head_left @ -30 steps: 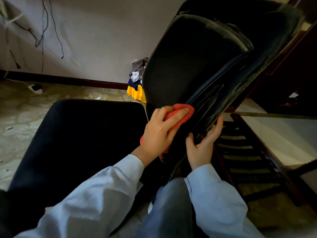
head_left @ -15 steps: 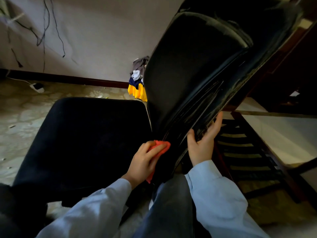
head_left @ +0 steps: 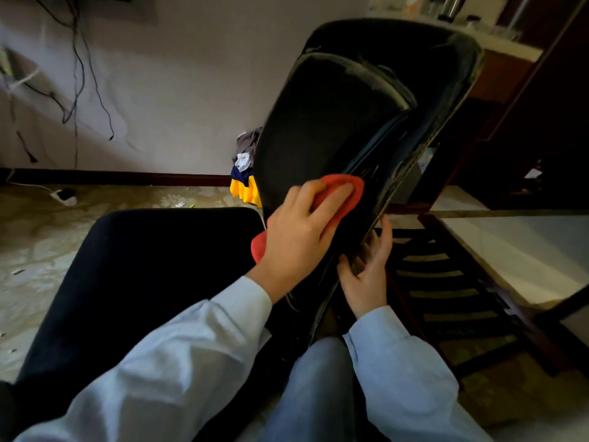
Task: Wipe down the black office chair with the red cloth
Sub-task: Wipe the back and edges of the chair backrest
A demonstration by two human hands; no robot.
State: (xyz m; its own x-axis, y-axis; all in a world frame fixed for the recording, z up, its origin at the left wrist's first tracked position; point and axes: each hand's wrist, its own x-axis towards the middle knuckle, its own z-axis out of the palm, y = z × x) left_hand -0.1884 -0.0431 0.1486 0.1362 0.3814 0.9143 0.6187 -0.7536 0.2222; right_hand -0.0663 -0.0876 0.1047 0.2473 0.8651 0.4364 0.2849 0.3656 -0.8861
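Low on the tilted backrest of the black padded office chair [head_left: 334, 122], your left hand [head_left: 296, 237] presses the crumpled red cloth [head_left: 347, 199] under nearly straight fingers, while just beside it your right hand [head_left: 366, 275] clasps the backrest's side edge.

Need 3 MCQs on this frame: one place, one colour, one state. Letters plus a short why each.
1. Where is the cloth?
A. lying on the seat
B. against the backrest
C. on the floor

2. What colour is the cloth?
A. red
B. blue
C. green

3. What is the right hand doing?
A. hanging free
B. gripping the backrest's edge
C. holding the cloth

Key:
1 B: the left hand presses it flat to the backrest.
2 A: it shows red around that hand.
3 B: its thumb and fingers wrap the edge.
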